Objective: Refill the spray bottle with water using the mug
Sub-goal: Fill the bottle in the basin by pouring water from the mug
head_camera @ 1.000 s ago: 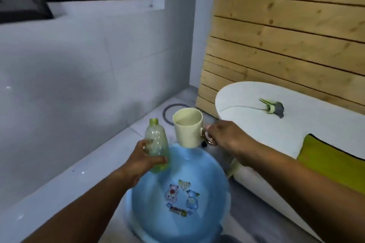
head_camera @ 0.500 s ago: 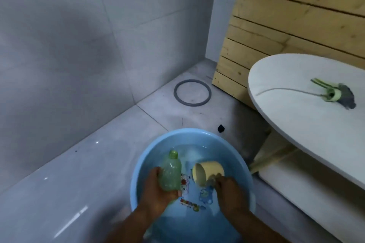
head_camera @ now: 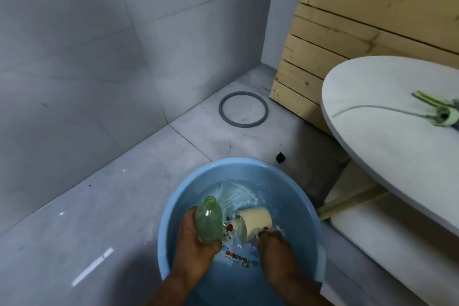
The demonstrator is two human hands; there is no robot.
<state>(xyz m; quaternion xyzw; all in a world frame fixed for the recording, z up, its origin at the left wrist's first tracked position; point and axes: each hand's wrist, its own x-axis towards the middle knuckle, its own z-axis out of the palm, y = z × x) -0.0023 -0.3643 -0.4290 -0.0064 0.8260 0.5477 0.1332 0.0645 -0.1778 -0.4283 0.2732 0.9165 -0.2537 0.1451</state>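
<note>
Left hand (head_camera: pixel 196 243) grips open green bottle (head_camera: pixel 208 221); right hand (head_camera: pixel 275 251) holds mug (head_camera: pixel 255 221) dipped in blue basin (head_camera: pixel 193 181); basin print unreadable.

Left hand (head_camera: pixel 196 243) grips bottle (head_camera: pixel 208 220); right hand (head_camera: pixel 274 251) dips mug (head_camera: pixel 255 221) in basin (head_camera: pixel 188 176) water.

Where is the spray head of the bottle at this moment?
In the head view the spray head lies on the white round table at the far right, apart from the bottle over the blue basin.
</note>
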